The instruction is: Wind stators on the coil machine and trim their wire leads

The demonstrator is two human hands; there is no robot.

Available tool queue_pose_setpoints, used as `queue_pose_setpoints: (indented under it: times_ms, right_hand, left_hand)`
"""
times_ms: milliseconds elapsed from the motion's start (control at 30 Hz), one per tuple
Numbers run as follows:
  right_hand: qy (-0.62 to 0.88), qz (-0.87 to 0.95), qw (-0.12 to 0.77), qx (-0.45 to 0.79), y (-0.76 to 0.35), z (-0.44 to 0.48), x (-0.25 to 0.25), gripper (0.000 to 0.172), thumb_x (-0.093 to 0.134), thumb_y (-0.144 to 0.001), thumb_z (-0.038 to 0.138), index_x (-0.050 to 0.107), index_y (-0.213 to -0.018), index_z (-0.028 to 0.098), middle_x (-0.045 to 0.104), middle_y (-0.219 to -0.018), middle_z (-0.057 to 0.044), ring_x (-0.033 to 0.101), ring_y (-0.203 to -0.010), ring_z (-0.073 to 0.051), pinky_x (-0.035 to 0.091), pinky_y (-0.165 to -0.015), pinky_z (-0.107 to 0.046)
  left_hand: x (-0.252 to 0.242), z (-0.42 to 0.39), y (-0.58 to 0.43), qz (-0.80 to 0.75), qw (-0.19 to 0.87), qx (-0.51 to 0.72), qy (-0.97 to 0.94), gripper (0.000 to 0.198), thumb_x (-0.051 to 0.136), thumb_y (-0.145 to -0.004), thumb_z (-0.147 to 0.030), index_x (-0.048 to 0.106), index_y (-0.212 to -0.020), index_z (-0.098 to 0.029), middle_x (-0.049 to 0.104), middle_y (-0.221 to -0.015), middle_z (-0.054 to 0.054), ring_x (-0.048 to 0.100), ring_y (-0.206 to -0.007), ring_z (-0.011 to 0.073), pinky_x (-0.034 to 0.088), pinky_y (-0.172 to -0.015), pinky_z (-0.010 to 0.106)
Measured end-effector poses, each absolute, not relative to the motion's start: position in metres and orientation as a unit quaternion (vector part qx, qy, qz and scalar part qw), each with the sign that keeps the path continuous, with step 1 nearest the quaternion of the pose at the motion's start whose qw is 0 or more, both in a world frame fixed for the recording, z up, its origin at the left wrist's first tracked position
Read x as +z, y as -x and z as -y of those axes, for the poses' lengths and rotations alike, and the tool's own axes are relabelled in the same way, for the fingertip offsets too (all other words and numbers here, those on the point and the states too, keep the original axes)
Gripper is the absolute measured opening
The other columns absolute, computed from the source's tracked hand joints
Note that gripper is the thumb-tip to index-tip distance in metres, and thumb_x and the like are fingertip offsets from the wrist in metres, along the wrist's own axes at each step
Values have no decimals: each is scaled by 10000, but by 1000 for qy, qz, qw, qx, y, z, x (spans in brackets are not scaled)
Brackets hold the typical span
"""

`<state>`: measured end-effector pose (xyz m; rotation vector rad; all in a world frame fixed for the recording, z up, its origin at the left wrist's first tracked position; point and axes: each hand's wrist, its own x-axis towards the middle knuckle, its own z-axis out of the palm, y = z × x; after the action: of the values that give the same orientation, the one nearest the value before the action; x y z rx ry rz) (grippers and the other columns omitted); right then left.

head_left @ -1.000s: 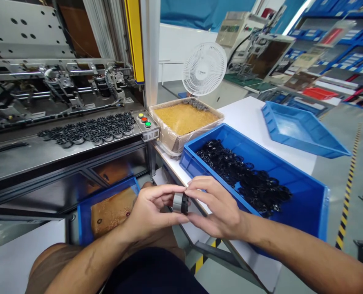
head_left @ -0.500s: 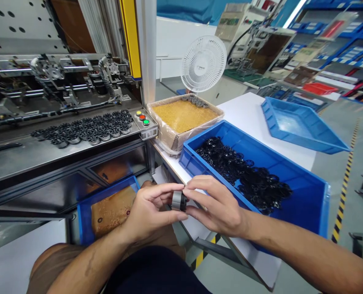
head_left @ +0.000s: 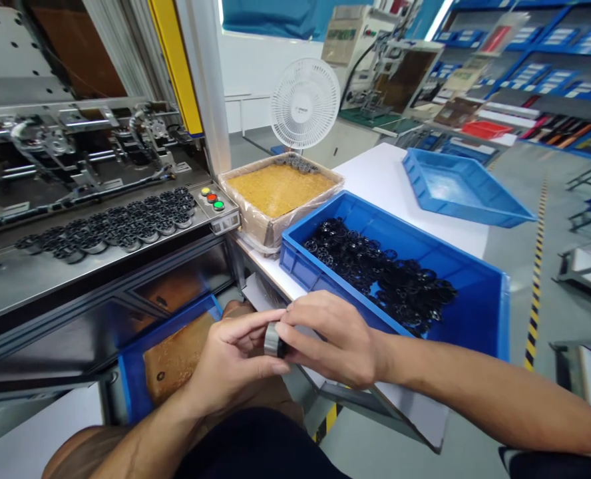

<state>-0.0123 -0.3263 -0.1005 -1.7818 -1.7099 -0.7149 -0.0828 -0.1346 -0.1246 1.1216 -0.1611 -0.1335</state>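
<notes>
Both hands meet in front of me over my lap. My left hand (head_left: pixel 230 362) pinches a small grey metal ring (head_left: pixel 271 340) between thumb and fingers. My right hand (head_left: pixel 333 339) closes on the same ring from the right side, its fingers covering whatever black part is pressed against it. Just behind the hands stands a blue bin (head_left: pixel 475 299) holding a heap of black plastic ring parts (head_left: pixel 380 273). Rows of assembled black rings (head_left: pixel 110 226) lie on the steel machine table (head_left: pixel 36 279) to the left.
A cardboard box (head_left: pixel 260 229) lined with plastic holds yellow-brown material and a few dark rings at its back. An empty blue tray (head_left: pixel 462 193) and a white fan (head_left: pixel 304 103) stand farther back on the white table (head_left: pixel 390 179). A low blue bin (head_left: pixel 130 352) sits by my knee. Three buttons (head_left: pixel 212 197) are on the machine's edge.
My head has turned slightly right, shifting the scene left. The hands stay together on the ring, and my right fingers now cover more of it.
</notes>
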Motion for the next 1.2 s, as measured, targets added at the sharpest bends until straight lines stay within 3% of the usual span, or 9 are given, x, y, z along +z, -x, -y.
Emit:
queue_pose_setpoints:
  times_ms: [167, 300, 433, 567, 767, 900, 1067, 1133, 1200]
  right_hand:
    - [710, 562, 380, -192, 11, 321, -102, 525, 705, -848, 396, 546, -1259, 111, 613, -1120, -158, 604, -1062, -225, 553, -881, -403]
    - [747, 496, 427, -119, -26, 332, -101, 547, 716, -822, 460, 585, -1232, 124, 633, -1142, -136, 614, -1062, -209, 546, -895, -369]
    - [909, 259, 297, -133, -93, 367, -115, 308, 592, -932, 332, 630, -1167, 137, 663, -1135, -114, 632, -1003, -191, 538, -856, -336]
    - [953, 216, 208, -54, -133, 394, -153, 164, 683, -848, 201, 714, -962, 89, 715, -884, -100, 667, -811, -198, 538, -799, -343]
    - [967, 213, 137, -13, -132, 393, -188, 198, 646, -901, 294, 667, -1012, 131, 690, -931, -41, 656, -844, -158, 541, -815, -358]
    - [969, 217, 114, -33, -137, 397, -173, 63, 688, -803, 163, 725, -849, 141, 702, -794, -50, 654, -740, -171, 518, -738, -291]
    - [944, 239, 148, -171, -104, 376, -119, 163, 587, -849, 171, 707, -945, 116, 689, -927, -130, 652, -865, -254, 509, -824, -381]
    - [874, 324, 254, -259, -65, 359, -99, 139, 608, -859, 182, 673, -980, 157, 675, -917, -90, 645, -840, -222, 525, -795, -356]
    - [809, 425, 334, -230, -23, 341, -88, 167, 608, -859, 107, 640, -1004, 183, 665, -922, -66, 646, -852, -190, 534, -776, -318]
  left_hand:
    - [-129, 132, 91, 102, 797, -90, -588, 465, 629, -889, -240, 576, -1347, -298, 668, -1295, 79, 642, -1168, 248, 538, -964, 324]
    - [-133, 126, 90, 123, 735, -85, -661, 470, 560, -925, -269, 522, -1393, -298, 512, -1464, 94, 644, -1102, 225, 517, -960, 313]
    - [-140, 118, 79, 80, 698, -36, -711, 408, 575, -918, -303, 590, -1322, -250, 636, -1275, 103, 669, -948, 189, 533, -891, 306]
    - [-145, 111, 70, 15, 736, -40, -676, 392, 585, -912, -345, 605, -1282, -216, 693, -1172, 102, 676, -903, 179, 542, -840, 301]
    - [-137, 110, 74, 65, 674, 69, -733, 299, 794, -738, -277, 722, -1027, -256, 640, -982, 27, 607, -896, 138, 487, -797, 219]
    - [-133, 110, 78, 143, 575, 127, -796, 496, 816, -717, -277, 684, -1195, -266, 645, -916, 28, 593, -844, 135, 474, -777, 235]
    - [-136, 107, 74, 128, 630, 119, -756, 515, 872, -627, -293, 724, -1113, -211, 759, -1007, 73, 665, -858, 169, 509, -803, 265]
    - [-138, 111, 72, 110, 680, 94, -719, 487, 872, -625, -293, 739, -1085, -204, 766, -1016, 80, 665, -782, 153, 531, -743, 256]
    - [-139, 117, 71, 101, 732, 74, -669, 522, 885, -604, -261, 735, -1100, -211, 770, -999, 70, 669, -762, 143, 544, -718, 240]
